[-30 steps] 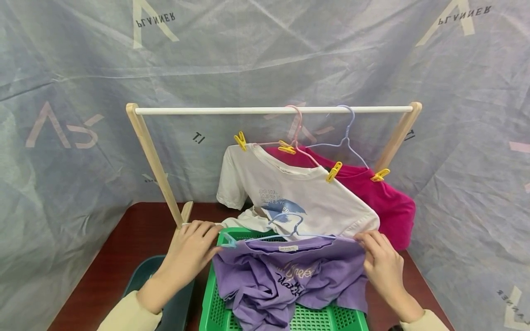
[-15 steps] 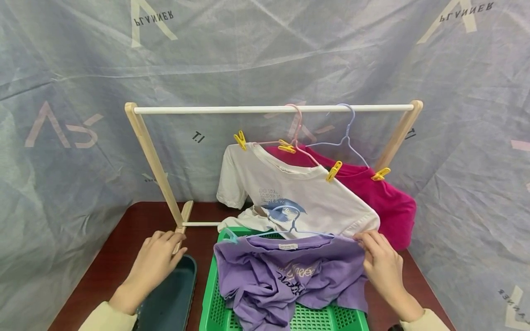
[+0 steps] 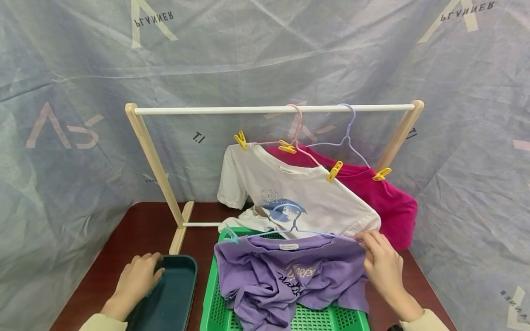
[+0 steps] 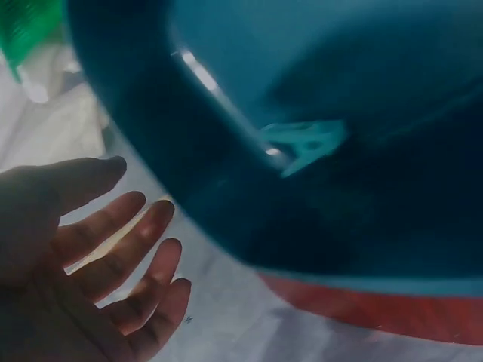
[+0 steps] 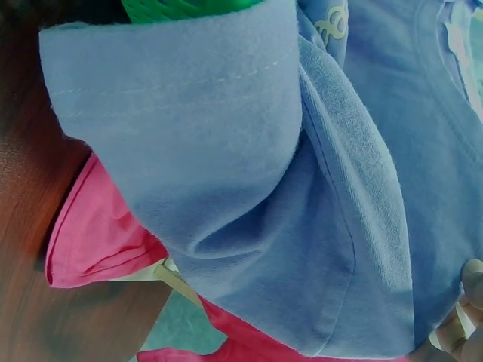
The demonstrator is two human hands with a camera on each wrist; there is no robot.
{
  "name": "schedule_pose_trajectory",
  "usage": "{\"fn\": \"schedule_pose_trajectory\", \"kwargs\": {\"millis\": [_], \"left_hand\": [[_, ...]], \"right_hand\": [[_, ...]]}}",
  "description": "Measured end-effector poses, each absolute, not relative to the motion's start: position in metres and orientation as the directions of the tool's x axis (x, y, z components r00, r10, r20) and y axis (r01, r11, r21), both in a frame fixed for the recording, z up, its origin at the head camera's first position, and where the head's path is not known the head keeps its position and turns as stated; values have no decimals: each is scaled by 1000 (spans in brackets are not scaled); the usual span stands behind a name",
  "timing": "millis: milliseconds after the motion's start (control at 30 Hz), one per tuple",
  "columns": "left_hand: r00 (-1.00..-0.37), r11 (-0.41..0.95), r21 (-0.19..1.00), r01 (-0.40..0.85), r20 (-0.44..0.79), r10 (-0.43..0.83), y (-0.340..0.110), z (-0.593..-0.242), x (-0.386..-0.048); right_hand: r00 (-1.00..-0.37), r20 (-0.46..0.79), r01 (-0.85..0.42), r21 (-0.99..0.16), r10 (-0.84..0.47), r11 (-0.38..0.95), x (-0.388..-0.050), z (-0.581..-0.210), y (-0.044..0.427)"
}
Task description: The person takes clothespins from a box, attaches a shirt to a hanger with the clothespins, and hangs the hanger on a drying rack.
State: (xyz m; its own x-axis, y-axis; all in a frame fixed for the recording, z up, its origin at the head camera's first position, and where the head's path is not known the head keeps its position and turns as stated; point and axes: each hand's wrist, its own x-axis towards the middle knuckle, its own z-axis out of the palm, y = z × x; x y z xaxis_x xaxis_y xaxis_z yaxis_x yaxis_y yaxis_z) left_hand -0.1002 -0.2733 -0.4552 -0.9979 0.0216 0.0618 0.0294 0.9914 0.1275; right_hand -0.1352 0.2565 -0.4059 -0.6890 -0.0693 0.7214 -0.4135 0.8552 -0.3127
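My right hand (image 3: pixel 383 264) pinches the right shoulder of a purple T-shirt (image 3: pixel 331 271) between fingers and thumb. A light-blue hanger (image 3: pixel 295 223) sits inside the shirt's neck, its hook upright. On the shirt's left shoulder is a light-blue clothespin (image 3: pixel 231 235). Over the left part of a dark teal tray (image 3: pixel 175 287) is my left hand (image 3: pixel 138 278), its fingers loosely bent and holding nothing. One teal clothespin (image 4: pixel 306 143) lies inside the tray in the left wrist view, apart from the fingertips (image 4: pixel 160 215). The purple shirt looks bluish in the right wrist view.
Under the shirt stands a green basket (image 3: pixel 210 294). Behind it, a rack with a white rod (image 3: pixel 198 111) carries a white T-shirt (image 3: pixel 244 170) on a pink hanger (image 3: pixel 299 122) and a magenta T-shirt (image 3: pixel 397 207), fastened with yellow clothespins (image 3: pixel 334 171).
My left hand has let go of the clothespin at the shirt's left shoulder and moved left and down to the tray. My right hand has stayed at the shirt's right shoulder.
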Motion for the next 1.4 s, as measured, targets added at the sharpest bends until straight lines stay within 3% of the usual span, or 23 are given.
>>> {"fn": "schedule_pose_trajectory", "kwargs": {"millis": [333,600,867,1400], "left_hand": [[-990,992,64,-112,-87,-107,-275,-478,-98],[-988,992,-10,-129,-79,-129,-270,-493,-97],[-961,985,-36,-170,-216,-174,-266,-503,-100],[-966,986,-51,-161,-199,-168,-265,-511,-102]], "right_hand": [[-687,723,-417,-313,-71,853,-135,-405,256],[-683,727,-424,-308,-77,852,-135,-407,257],[-673,735,-423,-299,-75,855,-136,-405,257],[-676,733,-424,-296,-82,856,-135,-406,256]]}}
